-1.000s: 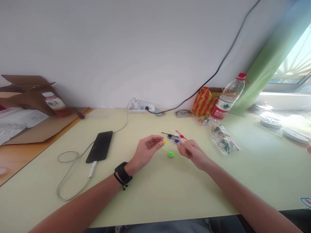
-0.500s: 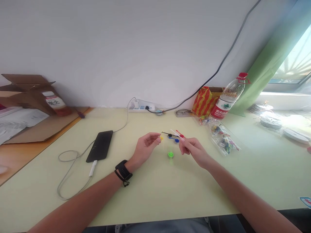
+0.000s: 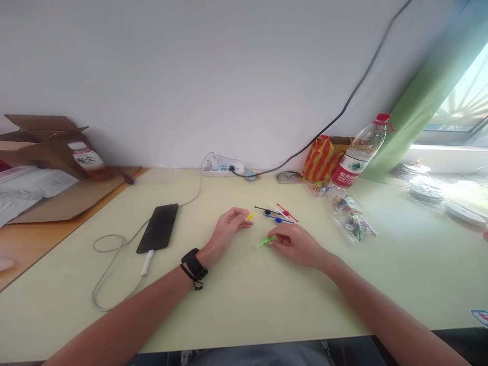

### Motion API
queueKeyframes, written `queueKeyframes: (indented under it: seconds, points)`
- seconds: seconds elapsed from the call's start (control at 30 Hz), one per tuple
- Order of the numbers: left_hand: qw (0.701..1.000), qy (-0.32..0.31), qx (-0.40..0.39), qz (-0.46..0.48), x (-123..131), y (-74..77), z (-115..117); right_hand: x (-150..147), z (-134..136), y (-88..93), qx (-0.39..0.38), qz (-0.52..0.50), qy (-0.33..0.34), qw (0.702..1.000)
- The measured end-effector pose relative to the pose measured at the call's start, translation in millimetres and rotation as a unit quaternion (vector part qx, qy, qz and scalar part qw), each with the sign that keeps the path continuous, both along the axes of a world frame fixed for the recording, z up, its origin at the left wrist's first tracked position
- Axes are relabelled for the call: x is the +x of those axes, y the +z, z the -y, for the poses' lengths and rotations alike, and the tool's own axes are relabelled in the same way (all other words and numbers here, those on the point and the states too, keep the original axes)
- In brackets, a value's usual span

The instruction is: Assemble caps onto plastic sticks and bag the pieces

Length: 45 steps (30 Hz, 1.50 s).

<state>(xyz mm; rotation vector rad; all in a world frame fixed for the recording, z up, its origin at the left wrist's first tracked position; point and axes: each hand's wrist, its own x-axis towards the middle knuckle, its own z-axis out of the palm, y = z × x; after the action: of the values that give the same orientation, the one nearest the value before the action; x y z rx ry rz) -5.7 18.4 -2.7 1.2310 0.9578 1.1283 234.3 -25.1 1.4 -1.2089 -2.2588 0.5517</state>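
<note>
My left hand (image 3: 229, 227) pinches a small yellow plastic piece (image 3: 249, 216) between thumb and fingertips, just above the table. The fingers hide part of it. At the table's middle, my right hand (image 3: 299, 245) has its thumb and fingers closed on a green plastic arrow spinner (image 3: 264, 242), whose pointed end sticks out to the left. Just beyond that hand lie a black arrow spinner (image 3: 268, 212), a blue one (image 3: 279, 220), a red one (image 3: 285, 213) and a thin white one (image 3: 272, 206), close together and partly overlapping.
A black phone (image 3: 157, 229) on a charging cable lies to the left. Clear bags of small coloured parts (image 3: 353, 216) lie at right, near a large water bottle (image 3: 356, 157). White discs (image 3: 426, 192) are stacked farther right. A power strip (image 3: 221, 169) runs along the wall.
My right hand has let go of the white spinner among the others, moved nearer to me and closed on the green one. My left hand has turned slightly, still with the yellow piece.
</note>
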Motion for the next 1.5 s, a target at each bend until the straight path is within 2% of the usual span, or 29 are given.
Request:
queueKeyframes:
  seconds: [0.13, 0.27, 0.4, 0.47, 0.53, 0.7, 0.83, 0.93, 1.03, 1.17, 1.27, 1.5]
  points:
    - [0.991, -0.015, 0.033, -0.129, 1, -2.7, 6, 3, -5, -6.7, 0.021, 0.008, -0.028, 0.999]
    - [0.98, -0.072, 0.075, -0.169, 1, -5.1, 10, 6, -9, -13.3, 0.069, -0.005, -0.056, 0.996]
    - [0.957, -0.052, 0.158, -0.238, -1, -8.8, 7, 10, -13, -15.5, 0.118, -0.032, -0.131, 0.984]
    - [0.945, -0.038, 0.186, -0.268, -2, -11.6, 4, 13, -15, -16.4, 0.115, -0.032, -0.168, 0.979]
    - [0.932, -0.03, 0.208, -0.294, -5, -14.2, 1, 18, -17, -18.0, 0.093, -0.026, -0.176, 0.98]
    - [0.904, -0.054, 0.259, -0.335, -8, -13.9, 1, 23, -18, -20.5, 0.031, -0.038, -0.124, 0.991]
    - [0.895, -0.075, 0.272, -0.347, -8, -10.0, 9, 17, -12, -14.9, -0.002, -0.056, -0.029, 0.998]
    - [0.878, -0.094, 0.292, -0.368, -7, -10.5, 12, 12, -7, -10.0, 0.002, -0.052, 0.033, 0.998]
    - [0.868, -0.103, 0.301, -0.381, -8, -13.8, 11, 11, -6, -9.1, 0.008, -0.049, 0.029, 0.998]
    - [0.862, -0.105, 0.298, -0.397, -9, -16.3, 9, 13, -9, -12.8, 0.01, -0.03, -0.025, 0.999]
    - [0.855, -0.122, 0.3, -0.405, -9, -13.0, 10, 15, -11, -15.7, 0.012, -0.021, -0.057, 0.998]
    - [0.861, -0.146, 0.323, -0.365, -5, -0.1, 14, 16, -15, -18.2, 0.043, -0.027, 0.004, 0.999]
